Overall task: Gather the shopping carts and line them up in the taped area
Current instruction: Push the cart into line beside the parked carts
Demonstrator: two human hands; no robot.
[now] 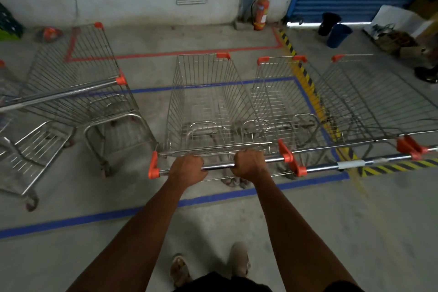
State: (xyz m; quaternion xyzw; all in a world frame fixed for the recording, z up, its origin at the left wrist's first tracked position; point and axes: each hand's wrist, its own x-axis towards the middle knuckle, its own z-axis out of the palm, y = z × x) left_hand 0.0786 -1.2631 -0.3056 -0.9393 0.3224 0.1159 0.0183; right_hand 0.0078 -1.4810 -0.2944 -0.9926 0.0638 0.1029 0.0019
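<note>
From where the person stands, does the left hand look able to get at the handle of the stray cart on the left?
Probably not yet. The left hand grips the held cart's handle, and the stray cart's handle lies well off to the left; it would have to let go and step over.

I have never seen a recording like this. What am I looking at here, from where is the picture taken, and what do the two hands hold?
There is no machine: a person wears a camera on the head, looking down at their own arms. The left hand and right hand both grip the handle bar of a shopping cart. Two more carts stand beside it on the right, within blue floor tape. Another cart stands apart on the left. A fire extinguisher stands by the wall.
</note>
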